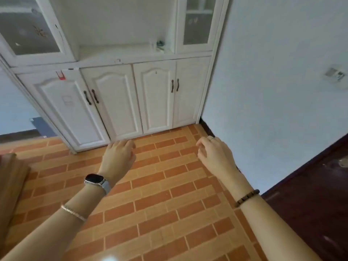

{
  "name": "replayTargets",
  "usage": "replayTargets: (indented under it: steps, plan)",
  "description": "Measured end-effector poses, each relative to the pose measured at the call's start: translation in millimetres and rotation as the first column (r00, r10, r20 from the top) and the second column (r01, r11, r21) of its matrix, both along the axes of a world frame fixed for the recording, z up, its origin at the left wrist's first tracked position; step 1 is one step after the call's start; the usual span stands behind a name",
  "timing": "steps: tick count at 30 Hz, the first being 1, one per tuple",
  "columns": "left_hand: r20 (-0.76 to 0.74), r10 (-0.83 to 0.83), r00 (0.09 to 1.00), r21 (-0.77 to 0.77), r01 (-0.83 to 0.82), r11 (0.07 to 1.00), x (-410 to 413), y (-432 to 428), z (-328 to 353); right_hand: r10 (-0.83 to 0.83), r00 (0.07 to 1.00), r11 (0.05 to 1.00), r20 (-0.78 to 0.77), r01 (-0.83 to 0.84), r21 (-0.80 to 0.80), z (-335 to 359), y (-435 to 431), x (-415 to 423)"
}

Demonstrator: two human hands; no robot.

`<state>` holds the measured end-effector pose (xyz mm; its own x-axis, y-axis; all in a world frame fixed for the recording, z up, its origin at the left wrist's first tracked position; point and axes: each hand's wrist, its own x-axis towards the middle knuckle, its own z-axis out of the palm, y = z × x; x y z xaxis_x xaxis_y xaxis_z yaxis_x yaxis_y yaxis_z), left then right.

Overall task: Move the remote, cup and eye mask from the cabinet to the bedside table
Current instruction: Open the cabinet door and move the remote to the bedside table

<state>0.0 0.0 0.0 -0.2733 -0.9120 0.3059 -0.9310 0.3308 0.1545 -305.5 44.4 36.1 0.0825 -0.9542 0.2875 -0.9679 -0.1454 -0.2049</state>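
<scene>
A white cabinet (pixel 131 95) stands against the far wall, with an open shelf recess above its lower doors. At the right end of that shelf sits a small blurred cluster of items (pixel 159 45), a clear cup-like shape beside something dark; I cannot tell them apart. My left hand (pixel 118 155), with a watch on its wrist, is stretched forward over the floor with nothing in it. My right hand (pixel 214 153), fingers loosely curled and apart, also holds nothing. Both hands are well short of the cabinet and below its shelf.
Orange brick-pattern tiles (pixel 165 204) cover the floor between me and the cabinet. A white wall (pixel 273 81) runs along the right, with a dark wooden surface (pixel 316 204) at the lower right. A brown wooden edge (pixel 9 176) shows at the left.
</scene>
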Motion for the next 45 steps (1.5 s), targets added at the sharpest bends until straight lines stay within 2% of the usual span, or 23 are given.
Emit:
replayTargets:
  steps: [2,6,12,17,26,35,45]
  plan:
    - [0.004,-0.001,1.0,0.045,0.001,0.999,-4,5,-14,0.008,1.0,1.0,-0.004,-0.008,0.003,-13,5,-3]
    - [0.053,-0.013,0.999,0.15,0.005,0.989,-9,24,-52,-0.006,1.0,0.994,0.012,0.004,0.111,-50,22,-9]
    - [0.063,-0.025,0.998,0.2,0.012,0.98,-17,32,-79,-0.03,0.999,0.98,0.017,0.026,0.2,-81,28,-11]
    - [0.044,-0.014,0.999,0.22,0.004,0.975,-23,4,-82,-0.027,0.999,0.973,0.026,0.021,0.229,-87,1,-12]
    - [0.025,-0.083,0.996,0.208,0.076,0.975,-39,-115,-74,-0.062,0.996,0.978,0.069,0.047,0.204,-85,-107,-11]
    - [0.135,-0.144,0.98,0.187,0.117,0.975,-40,-263,-46,-0.092,0.994,0.985,0.062,0.081,0.155,-65,-246,-1]
    - [0.142,-0.186,0.972,0.232,0.15,0.961,-74,-378,-48,-0.126,0.991,0.978,0.047,0.117,0.17,-66,-361,-29]
